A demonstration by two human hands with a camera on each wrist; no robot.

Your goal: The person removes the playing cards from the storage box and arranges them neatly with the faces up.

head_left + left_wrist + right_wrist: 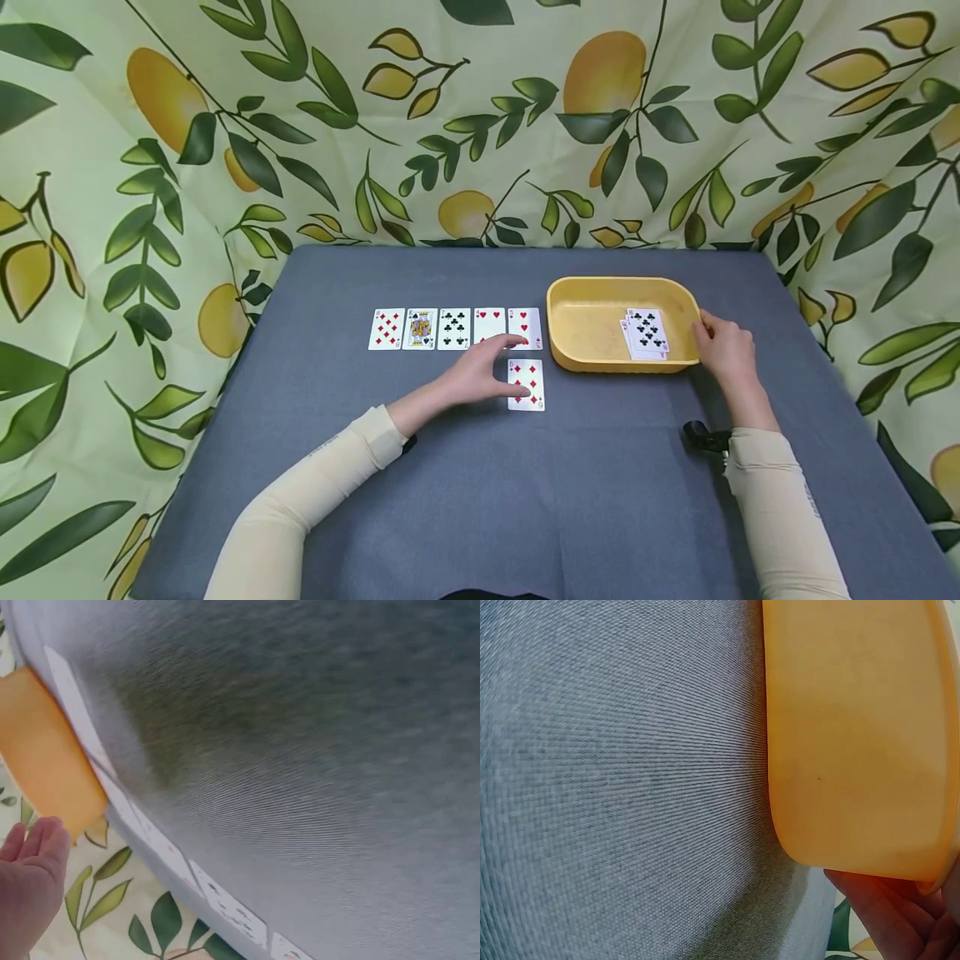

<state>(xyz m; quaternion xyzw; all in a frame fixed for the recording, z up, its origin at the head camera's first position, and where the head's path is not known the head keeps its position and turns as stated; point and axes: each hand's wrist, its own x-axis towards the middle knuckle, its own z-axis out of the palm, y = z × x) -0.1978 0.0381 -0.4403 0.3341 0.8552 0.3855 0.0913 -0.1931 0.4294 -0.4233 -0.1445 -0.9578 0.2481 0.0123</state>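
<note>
My left hand point(480, 371) reaches over the right end of a row of playing cards, thumb and fingers spread apart. Its thumb lies at the six of diamonds point(531, 379), just below the row, and its fingertips are over a hearts card point(529, 320). Whether they touch the cards cannot be told. In the left wrist view that hand point(34, 889) shows nothing in its grasp. My right hand point(726, 346) grips the right end of a yellow plastic tray point(585, 360), thumb at the rim. Inside the tray lie a clubs card point(647, 329) and others under it.
Leftward along the row are another hearts card point(487, 318), a clubs card point(454, 328), a king point(419, 328) and a diamonds card point(386, 328). Grey cloth covers the table point(480, 500). A leaf-and-fruit patterned curtain point(480, 133) borders its back and sides.
</note>
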